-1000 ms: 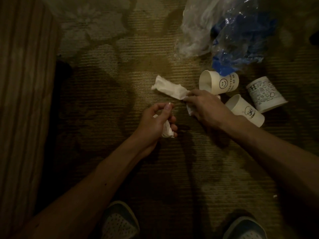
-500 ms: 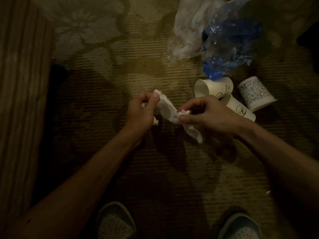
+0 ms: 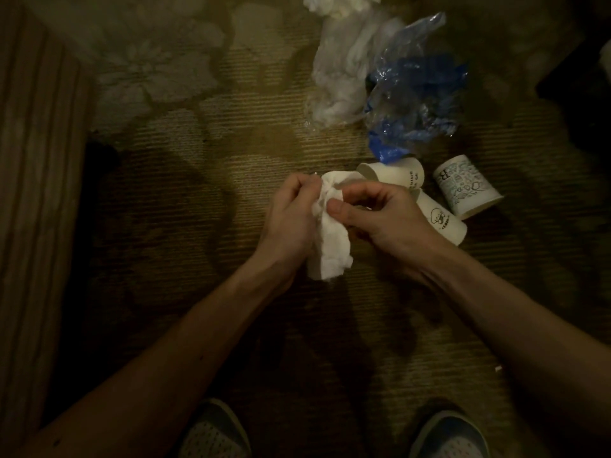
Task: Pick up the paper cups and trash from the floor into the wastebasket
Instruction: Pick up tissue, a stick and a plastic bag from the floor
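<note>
- Two hands meet: left hand [image 3: 291, 219] and right hand [image 3: 383, 223] both pinch a white tissue [image 3: 330, 256], its end hanging.
- Three paper cups [image 3: 468, 190] lie tipped beside the right hand; no wastebasket shows.
- Better to ball the tissue into one palm, freeing the other.
- Half a second ago the hands were apart, tissue stretched between.

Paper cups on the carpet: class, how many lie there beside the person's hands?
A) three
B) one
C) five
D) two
A: three lie tipped on their sides: the lettered cup, the cup with a small drawing next to the right hand that pinches the tissue, and the patterned cup farthest right.
</note>
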A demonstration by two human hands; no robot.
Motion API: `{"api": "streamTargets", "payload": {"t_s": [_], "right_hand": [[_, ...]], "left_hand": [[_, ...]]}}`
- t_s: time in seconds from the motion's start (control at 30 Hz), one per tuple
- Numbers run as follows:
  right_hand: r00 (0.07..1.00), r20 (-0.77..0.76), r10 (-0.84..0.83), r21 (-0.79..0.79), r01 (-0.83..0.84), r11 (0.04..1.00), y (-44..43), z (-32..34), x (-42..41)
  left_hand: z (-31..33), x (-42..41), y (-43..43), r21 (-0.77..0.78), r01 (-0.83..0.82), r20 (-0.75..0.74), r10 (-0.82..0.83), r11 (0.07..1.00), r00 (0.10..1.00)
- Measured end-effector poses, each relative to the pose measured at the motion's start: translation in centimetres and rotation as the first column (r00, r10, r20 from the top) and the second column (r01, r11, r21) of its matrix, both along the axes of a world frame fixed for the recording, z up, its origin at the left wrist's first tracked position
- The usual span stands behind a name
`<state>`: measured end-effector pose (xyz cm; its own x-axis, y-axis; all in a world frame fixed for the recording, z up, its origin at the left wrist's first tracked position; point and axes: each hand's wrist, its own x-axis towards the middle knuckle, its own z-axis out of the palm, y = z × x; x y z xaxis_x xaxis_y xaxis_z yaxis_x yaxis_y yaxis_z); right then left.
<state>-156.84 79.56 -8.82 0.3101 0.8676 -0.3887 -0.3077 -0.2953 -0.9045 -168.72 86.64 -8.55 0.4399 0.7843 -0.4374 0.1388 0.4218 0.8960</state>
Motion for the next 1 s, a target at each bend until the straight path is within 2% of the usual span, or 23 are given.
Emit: {"api": "streamTargets", "payload": {"t_s": [0.13, 0.3, 0.43, 0.5, 0.6, 0.7, 0.77, 0.83, 0.9, 0.93, 1.0], "right_hand": [[0.976, 0.195, -0.097, 0.034, 0.092, 0.995, 0.1, 0.3, -0.7], [0.960, 0.208, -0.189, 0.042, 0.184, 0.982, -0.2, 0.5, -1.4], [0.992, 0.069, -0.104, 0.106, 0.097, 0.990, -1.0, 0.8, -1.8], [0.997, 0.058, -0.045, 0.113, 0.038, 0.993, -1.6, 0.8, -1.5], [0.987, 0.162, 0.002, 0.062, -0.012, 0.998, -2.1, 0.5, -0.9], [0.977, 0.208, 0.056, 0.050, -0.068, 0.996, -2.2, 0.7, 0.2], [0.948, 0.316, 0.042, 0.031, -0.055, 0.998, -1.6, 1.1, 2.0], [0.838, 0.537, -0.099, -0.014, 0.126, 0.992, -0.6, 1.1, 4.6], [0.634, 0.728, -0.260, 0.036, 0.344, 0.938, 0.7, 1.2, 7.3], [0.539, 0.789, -0.297, 0.093, 0.372, 0.923, 1.4, 1.3, 8.3], [0.398, 0.886, -0.240, 0.131, 0.282, 0.951, 3.1, 1.5, 9.9]], "left_hand": [[0.1, 0.2, -0.6, 0.059, -0.063, 0.013, 0.062, 0.996, 0.998], [0.2, 0.8, -1.3, 0.069, -0.074, 0.053, 0.070, 0.995, 0.996], [0.2, 1.1, -0.9, 0.084, -0.072, 0.041, 0.069, 0.994, 0.997], [0.0, 1.2, -0.6, 0.089, -0.073, 0.049, 0.069, 0.993, 0.996], [-0.2, 1.5, -0.7, 0.147, -0.015, 0.040, 0.010, 0.989, 0.999], [-0.6, 1.9, -0.8, 0.317, 0.063, -0.017, -0.060, 0.946, 0.998], [-0.7, 2.0, 0.0, 0.378, 0.056, -0.056, -0.038, 0.924, 0.998], [-0.8, 2.3, 1.2, 0.394, 0.035, -0.098, 0.003, 0.918, 0.995], [-0.6, 2.9, 2.3, 0.390, 0.032, -0.153, 0.030, 0.920, 0.988], [-0.4, 3.3, 2.7, 0.390, 0.038, -0.183, 0.037, 0.920, 0.982], [0.1, 4.1, 3.3, 0.400, 0.062, -0.214, 0.027, 0.914, 0.976]]}}
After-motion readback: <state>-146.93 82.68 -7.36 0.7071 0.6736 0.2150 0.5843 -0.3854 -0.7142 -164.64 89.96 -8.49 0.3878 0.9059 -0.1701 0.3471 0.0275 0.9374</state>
